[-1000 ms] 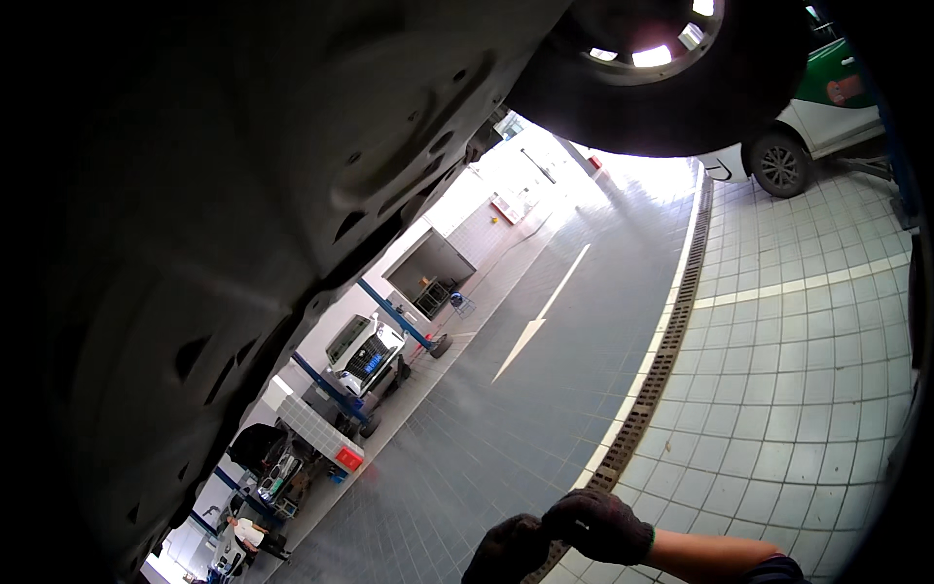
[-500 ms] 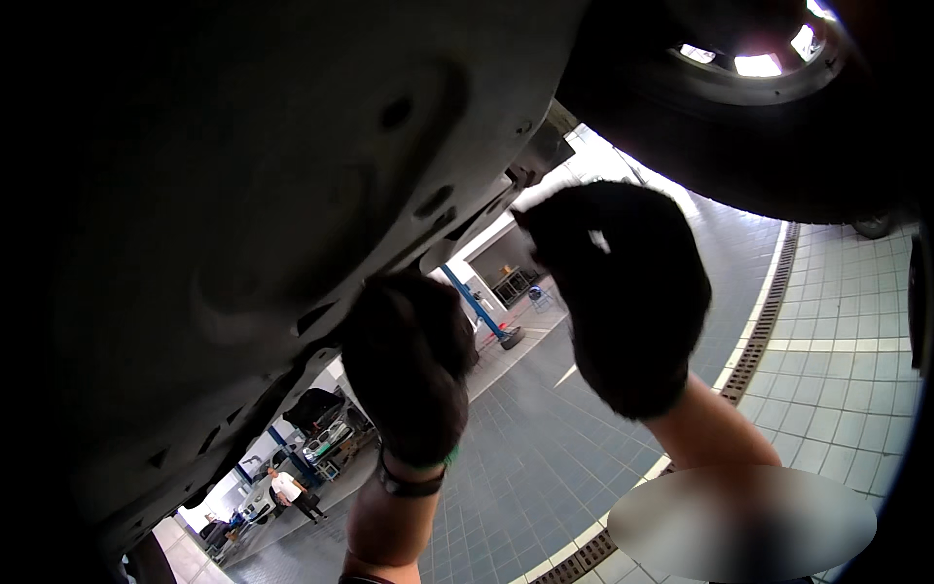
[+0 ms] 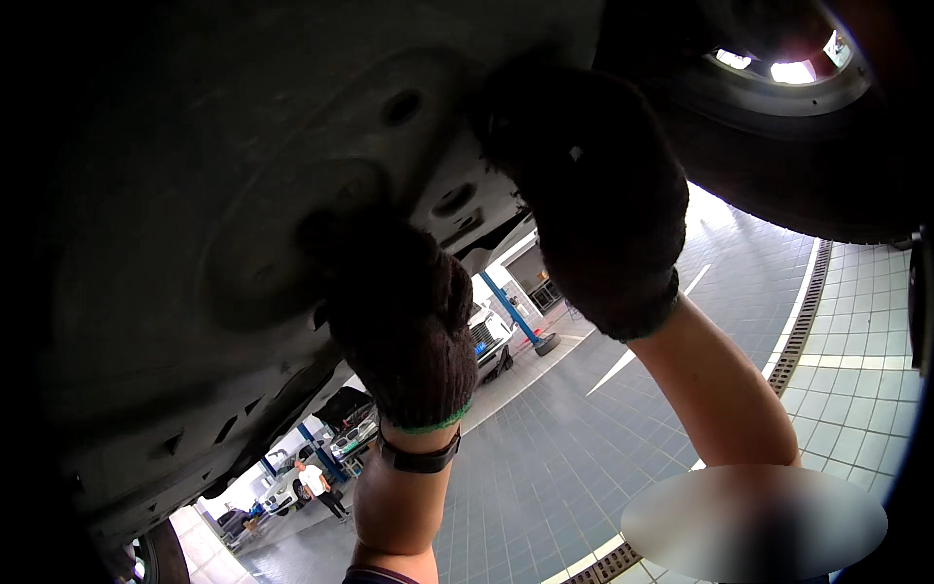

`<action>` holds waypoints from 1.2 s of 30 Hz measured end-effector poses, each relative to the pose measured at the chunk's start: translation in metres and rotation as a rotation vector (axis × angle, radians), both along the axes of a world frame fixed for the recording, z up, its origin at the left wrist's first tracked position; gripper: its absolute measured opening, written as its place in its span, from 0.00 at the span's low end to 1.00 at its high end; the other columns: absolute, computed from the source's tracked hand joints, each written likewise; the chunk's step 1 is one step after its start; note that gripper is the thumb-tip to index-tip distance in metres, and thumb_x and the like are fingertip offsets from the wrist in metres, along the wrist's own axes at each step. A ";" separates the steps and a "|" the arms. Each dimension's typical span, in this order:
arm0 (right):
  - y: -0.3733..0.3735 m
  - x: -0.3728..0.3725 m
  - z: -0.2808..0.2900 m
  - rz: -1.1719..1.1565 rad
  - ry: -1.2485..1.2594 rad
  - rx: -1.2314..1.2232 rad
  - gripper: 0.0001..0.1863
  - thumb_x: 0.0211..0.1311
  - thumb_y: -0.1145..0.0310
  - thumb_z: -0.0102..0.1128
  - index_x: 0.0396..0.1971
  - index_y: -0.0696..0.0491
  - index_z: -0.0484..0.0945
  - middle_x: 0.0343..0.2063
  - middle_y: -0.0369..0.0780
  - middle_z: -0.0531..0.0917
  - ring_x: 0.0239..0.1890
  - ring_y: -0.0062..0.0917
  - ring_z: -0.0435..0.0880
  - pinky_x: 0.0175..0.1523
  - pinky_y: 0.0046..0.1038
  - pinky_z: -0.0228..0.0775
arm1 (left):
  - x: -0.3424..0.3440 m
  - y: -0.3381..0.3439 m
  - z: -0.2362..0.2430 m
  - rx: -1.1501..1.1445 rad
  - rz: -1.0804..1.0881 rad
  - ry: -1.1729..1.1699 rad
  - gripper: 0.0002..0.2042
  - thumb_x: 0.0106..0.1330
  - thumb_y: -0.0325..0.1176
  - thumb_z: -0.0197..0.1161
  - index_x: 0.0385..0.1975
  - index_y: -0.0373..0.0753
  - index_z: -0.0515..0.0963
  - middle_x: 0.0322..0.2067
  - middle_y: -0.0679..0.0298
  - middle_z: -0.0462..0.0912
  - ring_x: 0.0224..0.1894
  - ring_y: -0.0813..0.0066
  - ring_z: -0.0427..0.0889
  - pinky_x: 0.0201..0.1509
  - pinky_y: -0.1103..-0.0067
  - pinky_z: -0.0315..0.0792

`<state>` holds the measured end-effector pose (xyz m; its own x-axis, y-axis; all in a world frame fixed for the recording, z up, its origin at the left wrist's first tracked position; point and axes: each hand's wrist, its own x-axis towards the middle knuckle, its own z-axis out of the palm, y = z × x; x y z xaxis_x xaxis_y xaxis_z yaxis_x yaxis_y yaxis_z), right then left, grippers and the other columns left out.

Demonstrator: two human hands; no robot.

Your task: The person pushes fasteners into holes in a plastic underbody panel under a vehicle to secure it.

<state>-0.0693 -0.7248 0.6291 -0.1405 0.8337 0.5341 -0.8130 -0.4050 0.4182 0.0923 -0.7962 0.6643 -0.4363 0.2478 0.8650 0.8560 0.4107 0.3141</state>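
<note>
Head view: vehicle underside panel [image 3: 233, 165] spans upper left. Left hand [image 3: 404, 321], gloved, at centre; right hand [image 3: 608, 204], gloved, upper centre-right; contact unclear. Fingers shadowed, cannot tell open or closed. Possible fault: glove snag, if knit drags across panel hole [image 3: 452, 200].

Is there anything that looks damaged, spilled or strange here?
No damage or spill stands out, though the car underside is dark. Only the blurred oval below the right forearm looks odd, hiding what lies there.
</note>
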 end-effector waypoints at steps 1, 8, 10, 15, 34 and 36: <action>-0.001 0.002 -0.002 0.002 0.006 0.014 0.14 0.64 0.74 0.71 0.49 0.54 0.83 0.42 0.38 0.89 0.41 0.21 0.88 0.45 0.23 0.81 | 0.002 -0.005 0.000 -0.049 -0.013 -0.022 0.28 0.83 0.57 0.35 0.54 0.41 0.77 0.26 0.67 0.79 0.16 0.81 0.59 0.15 0.84 0.52; 0.001 0.031 -0.001 -0.205 -0.125 -0.120 0.14 0.65 0.77 0.69 0.49 0.57 0.82 0.41 0.40 0.87 0.39 0.24 0.88 0.41 0.21 0.79 | 0.002 -0.011 -0.007 -0.268 0.495 0.406 0.23 0.82 0.51 0.43 0.61 0.40 0.74 0.36 0.62 0.80 0.26 0.75 0.67 0.28 0.78 0.61; 0.005 0.035 -0.003 -0.165 -0.121 -0.111 0.14 0.64 0.78 0.69 0.49 0.57 0.82 0.42 0.40 0.87 0.38 0.23 0.88 0.41 0.20 0.78 | 0.004 -0.015 -0.006 -0.444 0.758 0.571 0.23 0.81 0.50 0.45 0.62 0.40 0.73 0.39 0.60 0.80 0.30 0.73 0.70 0.32 0.77 0.64; 0.001 0.043 -0.003 -0.099 -0.141 -0.132 0.15 0.62 0.79 0.71 0.49 0.56 0.82 0.40 0.39 0.88 0.37 0.20 0.87 0.40 0.19 0.78 | 0.010 -0.021 -0.003 -0.927 1.296 0.983 0.23 0.80 0.47 0.50 0.66 0.40 0.72 0.46 0.56 0.80 0.39 0.68 0.76 0.42 0.72 0.70; 0.025 0.071 -0.016 -0.147 -0.322 0.065 0.10 0.63 0.75 0.70 0.44 0.55 0.85 0.38 0.39 0.88 0.39 0.27 0.88 0.43 0.26 0.79 | 0.008 -0.034 0.002 -1.044 1.571 1.107 0.26 0.76 0.41 0.60 0.69 0.34 0.69 0.66 0.47 0.75 0.65 0.50 0.78 0.67 0.61 0.74; 0.025 0.074 -0.017 -0.304 -0.450 0.098 0.11 0.63 0.75 0.69 0.45 0.55 0.85 0.40 0.39 0.88 0.41 0.28 0.87 0.46 0.28 0.79 | 0.008 -0.032 0.003 -1.108 1.608 1.154 0.25 0.76 0.38 0.61 0.68 0.32 0.70 0.65 0.46 0.76 0.64 0.50 0.79 0.66 0.62 0.76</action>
<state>0.0043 -0.7002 0.6120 -0.1338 0.8215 0.5543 -0.9893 -0.1440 -0.0253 0.1002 -0.8284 0.6675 -0.2811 0.7233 0.6307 -0.6610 0.3306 -0.6737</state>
